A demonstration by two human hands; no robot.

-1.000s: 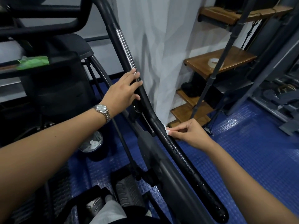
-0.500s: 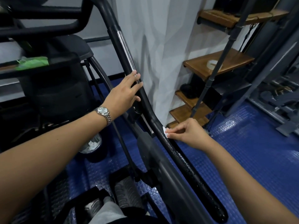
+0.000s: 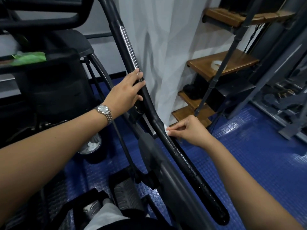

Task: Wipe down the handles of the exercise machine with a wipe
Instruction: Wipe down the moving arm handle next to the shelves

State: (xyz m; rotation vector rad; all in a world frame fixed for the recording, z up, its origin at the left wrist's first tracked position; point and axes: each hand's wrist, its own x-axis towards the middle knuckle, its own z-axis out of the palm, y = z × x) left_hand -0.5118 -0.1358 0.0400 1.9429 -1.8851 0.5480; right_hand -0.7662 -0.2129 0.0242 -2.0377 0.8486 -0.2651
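Handle [image 3: 191, 166] of the exercise machine runs diagonally from top centre to bottom right, and its black grip section is glossy and looks wet. Right hand [image 3: 191, 130] pinches a small white wipe [image 3: 166, 131] between thumb and fingertips. The wipe is pressed on the handle's right side just below the bend, at the top of the glossy part. Left hand [image 3: 123, 92] is higher up the handle, above the bend, with fingers straight and slightly spread. It lies flat on the bar just below the chrome strip [image 3: 128, 45], not wrapped round it. Silver watch [image 3: 103, 111] on the left wrist. White curtain [image 3: 157, 47] just behind the handle. Wooden shelves [image 3: 221, 63] well right of the handle. Bin [image 3: 90, 146] holding white crumpled bits low to the left of the handle. Blue studded floor [image 3: 249, 155] beneath the handle.
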